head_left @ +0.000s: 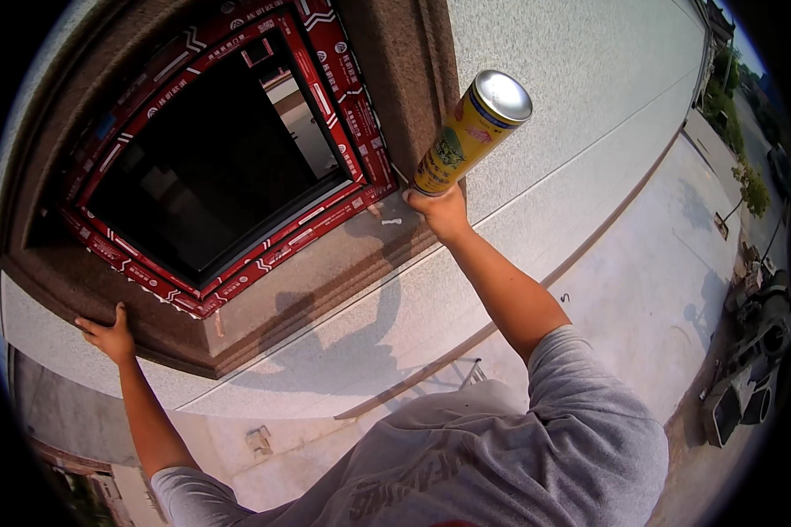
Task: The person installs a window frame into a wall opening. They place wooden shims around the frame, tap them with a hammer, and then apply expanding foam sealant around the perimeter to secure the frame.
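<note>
My right hand (441, 213) is wrapped round the lower end of a yellow spray foam can (468, 140), held tilted with its silver base upward. A thin pale nozzle tube (400, 173) shows beside that hand, close to the lower right corner of the window frame (277, 255). The frame is covered in red printed film, with dark glass inside it. My left hand (112, 337) rests on the outer edge of the brown stone sill (171, 351), thumb and fingers spread, with nothing in it.
Brown stone surround (417, 79) borders the window in a pale textured wall (580, 79). Far below lies pale concrete ground (624, 272). Part of a ladder (475, 373) shows beside my body. Dark piled objects (751, 360) stand at the right.
</note>
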Action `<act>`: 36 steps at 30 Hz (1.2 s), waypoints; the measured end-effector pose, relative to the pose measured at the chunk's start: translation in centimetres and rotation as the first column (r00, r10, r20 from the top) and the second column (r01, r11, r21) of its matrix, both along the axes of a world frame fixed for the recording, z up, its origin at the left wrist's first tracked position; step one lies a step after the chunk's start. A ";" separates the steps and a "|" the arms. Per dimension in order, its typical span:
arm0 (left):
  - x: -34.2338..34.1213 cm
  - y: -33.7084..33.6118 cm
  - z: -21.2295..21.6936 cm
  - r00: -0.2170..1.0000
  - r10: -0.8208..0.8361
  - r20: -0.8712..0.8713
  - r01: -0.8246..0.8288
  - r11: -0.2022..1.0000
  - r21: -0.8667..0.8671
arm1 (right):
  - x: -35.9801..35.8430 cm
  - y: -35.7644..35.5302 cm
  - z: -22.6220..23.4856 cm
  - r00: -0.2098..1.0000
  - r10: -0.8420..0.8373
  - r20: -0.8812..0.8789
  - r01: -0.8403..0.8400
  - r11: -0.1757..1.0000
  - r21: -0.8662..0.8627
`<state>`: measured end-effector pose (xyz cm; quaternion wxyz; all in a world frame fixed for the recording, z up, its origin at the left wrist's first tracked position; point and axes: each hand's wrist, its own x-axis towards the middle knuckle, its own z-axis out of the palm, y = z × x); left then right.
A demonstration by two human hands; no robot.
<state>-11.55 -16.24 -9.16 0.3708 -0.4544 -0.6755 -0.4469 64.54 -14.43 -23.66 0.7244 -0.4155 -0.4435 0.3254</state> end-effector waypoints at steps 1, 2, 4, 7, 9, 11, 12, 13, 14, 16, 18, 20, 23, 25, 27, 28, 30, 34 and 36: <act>-0.1 0.1 0.0 1.000 0.008 0.001 -0.008 1.000 -0.004 | 0.1 -0.1 -0.3 1.000 0.020 0.014 -0.020 1.000 0.003; -0.2 0.2 0.1 1.000 0.016 0.003 -0.016 1.000 -0.009 | 0.3 -0.1 -0.6 0.999 0.040 0.028 -0.040 0.999 0.006; -0.2 0.2 0.1 1.000 0.023 0.008 -0.022 1.000 -0.015 | 0.5 -0.4 -1.1 0.997 0.052 0.058 -0.052 0.999 -0.011; -0.2 0.1 0.0 1.000 0.024 0.014 -0.023 1.000 -0.021 | 0.4 -1.0 -1.8 0.997 0.030 0.078 -0.026 0.999 -0.044; -0.6 0.1 0.0 1.000 0.030 0.009 -0.030 0.999 -0.024 | 0.1 -0.7 -2.8 0.999 0.011 0.050 -0.009 0.999 -0.036; -0.3 0.3 0.2 1.000 0.021 0.017 -0.020 1.000 -0.022 | 0.5 0.5 -4.5 0.998 -0.032 0.056 0.036 0.998 -0.060; -0.1 0.4 0.4 1.000 0.016 0.022 -0.016 1.000 -0.020 | 0.7 1.0 -5.3 0.997 -0.054 0.059 0.058 0.996 -0.072; 0.0 0.3 0.3 0.999 0.014 0.031 -0.013 1.000 -0.026 | 0.6 0.8 -5.0 0.999 -0.036 0.039 0.039 0.997 -0.072; 0.2 0.2 0.2 0.999 0.011 0.040 -0.010 0.999 -0.031 | 0.6 0.6 -4.8 1.000 -0.019 0.018 0.021 0.997 -0.072; 0.2 0.0 0.2 0.999 0.013 0.042 -0.011 0.999 -0.040 | 0.5 0.0 -4.3 1.000 -0.007 0.003 0.007 0.998 -0.067; -0.1 -0.1 0.1 0.999 0.023 0.029 -0.022 0.999 -0.046 | 0.3 -0.5 -3.9 1.000 -0.015 0.015 0.016 0.998 -0.058; -0.2 0.1 0.1 1.000 0.024 0.014 -0.023 0.999 -0.044 | 0.4 -0.2 -4.6 0.999 -0.039 0.024 0.040 0.998 -0.050; -0.7 0.2 0.1 1.000 0.013 0.007 -0.013 0.999 -0.043 | 0.4 -0.6 -4.4 0.999 -0.012 0.038 0.015 0.998 -0.068; -0.7 0.1 0.1 1.000 0.007 0.002 -0.007 0.999 -0.045 | 0.3 -0.7 -4.6 1.000 0.004 0.031 -0.001 0.996 -0.089; -0.5 0.1 0.4 1.000 0.008 -0.011 -0.008 0.999 -0.050 | 0.3 -1.1 -5.3 1.000 -0.004 0.007 0.004 0.994 -0.108; -0.3 0.0 0.4 1.000 0.013 -0.006 -0.014 0.999 -0.049 | 0.0 -1.6 -4.9 1.000 0.009 -0.013 -0.010 0.995 -0.096; 0.1 -0.3 0.2 1.000 0.027 0.006 -0.026 0.998 -0.053 | -0.7 -3.1 -3.6 0.998 0.037 -0.051 -0.041 0.996 -0.076; 0.2 -0.3 0.4 0.999 0.030 0.018 -0.029 0.998 -0.051 | -0.2 -1.9 -4.1 0.996 0.073 -0.061 -0.077 0.994 -0.078; 0.6 0.2 0.6 0.999 0.038 0.030 -0.036 0.998 -0.055 | 0.1 -1.0 -4.7 0.996 0.072 -0.043 -0.077 0.991 -0.105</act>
